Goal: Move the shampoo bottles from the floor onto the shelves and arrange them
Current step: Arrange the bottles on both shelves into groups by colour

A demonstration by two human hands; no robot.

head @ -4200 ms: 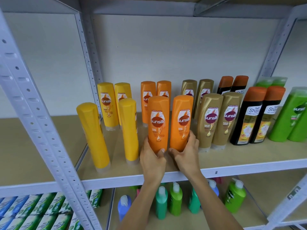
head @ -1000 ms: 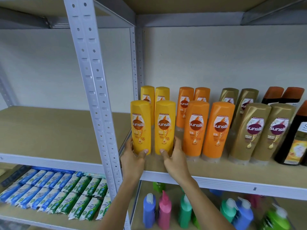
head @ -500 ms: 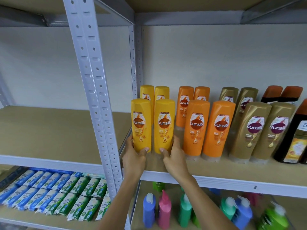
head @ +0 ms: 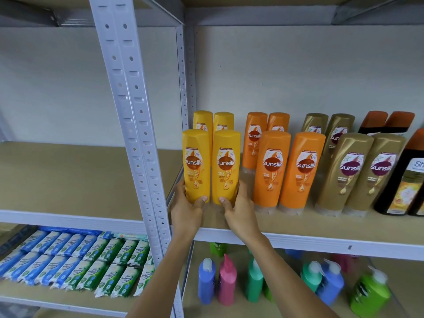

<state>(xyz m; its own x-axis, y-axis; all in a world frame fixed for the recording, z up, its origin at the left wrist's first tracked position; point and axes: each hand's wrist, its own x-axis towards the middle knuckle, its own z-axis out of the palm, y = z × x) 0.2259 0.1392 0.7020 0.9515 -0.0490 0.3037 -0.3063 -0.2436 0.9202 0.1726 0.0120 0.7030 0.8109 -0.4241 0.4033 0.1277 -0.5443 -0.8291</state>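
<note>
Two yellow shampoo bottles stand upright side by side at the left end of the shelf [head: 298,228], labels facing me. My left hand [head: 185,207] grips the base of the left yellow bottle [head: 196,164]. My right hand [head: 238,210] grips the base of the right yellow bottle [head: 226,166]. Two more yellow bottles [head: 213,120] stand right behind them. To the right are orange bottles [head: 289,168], then gold bottles [head: 360,173], each colour two deep. Dark bottles with orange caps [head: 403,180] close the row at the right edge.
A white perforated upright [head: 130,125] stands just left of my left hand. The shelf bay to its left [head: 68,175] carries nothing. Below lie rows of blue and green packets [head: 75,262] and coloured pump bottles [head: 229,281].
Earlier both hands held the two front orange bottles; now they hold the two front yellow ones, which stand upright with labels forward. In the last second the yellow pair barely shifted.
</note>
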